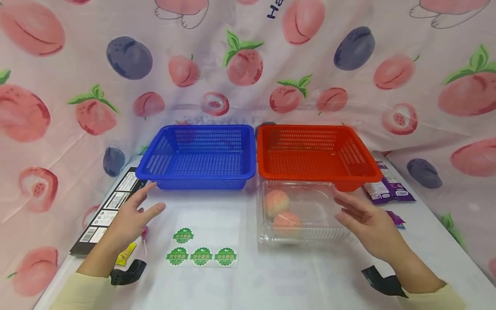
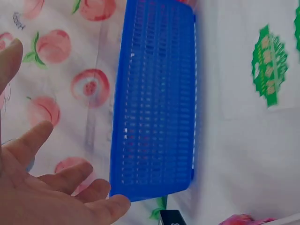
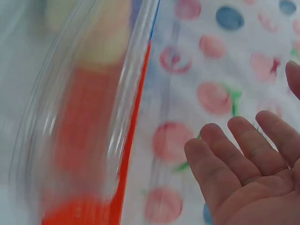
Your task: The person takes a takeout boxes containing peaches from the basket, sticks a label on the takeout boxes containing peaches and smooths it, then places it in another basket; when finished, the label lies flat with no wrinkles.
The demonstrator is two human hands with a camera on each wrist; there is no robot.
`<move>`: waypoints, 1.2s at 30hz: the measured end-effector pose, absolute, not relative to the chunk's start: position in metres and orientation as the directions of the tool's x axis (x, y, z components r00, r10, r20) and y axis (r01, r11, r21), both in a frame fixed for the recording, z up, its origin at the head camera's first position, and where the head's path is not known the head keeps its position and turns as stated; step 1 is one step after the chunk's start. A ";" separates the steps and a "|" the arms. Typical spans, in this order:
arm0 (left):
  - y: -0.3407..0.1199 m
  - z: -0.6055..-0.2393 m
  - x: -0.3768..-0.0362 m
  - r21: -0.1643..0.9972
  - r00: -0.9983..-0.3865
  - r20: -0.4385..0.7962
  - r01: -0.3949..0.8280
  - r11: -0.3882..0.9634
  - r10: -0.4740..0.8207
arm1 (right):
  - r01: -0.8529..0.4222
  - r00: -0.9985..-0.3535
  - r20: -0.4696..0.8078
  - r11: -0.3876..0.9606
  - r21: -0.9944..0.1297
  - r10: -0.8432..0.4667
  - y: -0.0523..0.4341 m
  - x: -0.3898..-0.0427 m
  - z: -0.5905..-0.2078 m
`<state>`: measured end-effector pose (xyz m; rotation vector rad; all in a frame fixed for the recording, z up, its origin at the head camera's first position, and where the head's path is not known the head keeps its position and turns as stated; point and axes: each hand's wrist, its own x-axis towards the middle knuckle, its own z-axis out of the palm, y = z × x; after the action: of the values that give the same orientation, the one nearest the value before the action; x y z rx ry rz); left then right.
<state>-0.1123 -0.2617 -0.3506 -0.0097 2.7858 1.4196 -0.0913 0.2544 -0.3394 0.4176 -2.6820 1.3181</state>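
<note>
A clear plastic clamshell box (image 1: 311, 209) stands in front of the red basket, with two peach-like round fruits (image 1: 277, 203) at its left side. My right hand (image 1: 373, 228) hovers by the box's right end with its fingers extended. The right wrist view shows that palm (image 3: 258, 194) holding nothing, apart from the blurred box wall. To the left, my left hand (image 1: 129, 217) is held above the table, fingers spread and nothing in them. Between the hands lies a white sheet (image 1: 213, 226) with several green round stickers (image 1: 201, 256).
A blue basket (image 1: 195, 177) and a red basket (image 1: 317, 175) stand side by side at the back. Past my left hand lie a black box (image 1: 86, 246), a pink lollipop (image 1: 145, 234) and a yellow packet (image 1: 126, 254). Purple packets (image 1: 389, 189) lie at the right.
</note>
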 end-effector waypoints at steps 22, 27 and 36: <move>-0.248 -0.404 -0.067 0.858 -0.961 -0.255 -0.174 0.484 0.106 | -0.246 -0.750 -0.082 0.391 -0.887 -0.657 0.108 -0.073 -0.381; -0.247 -0.407 -0.068 0.865 -0.957 -0.269 -0.190 0.464 0.111 | -0.256 -0.749 -0.151 0.492 -0.832 -0.645 0.090 -0.072 -0.397; -0.243 -0.407 -0.064 0.859 -0.948 -0.292 -0.200 0.471 0.129 | -0.231 -0.740 -0.250 0.584 -0.778 -0.625 0.080 -0.076 -0.408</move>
<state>-0.0638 -0.2428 -0.4066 -0.0601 2.4067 1.4676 -0.0757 0.0799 -0.4077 0.9538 -3.2315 1.4431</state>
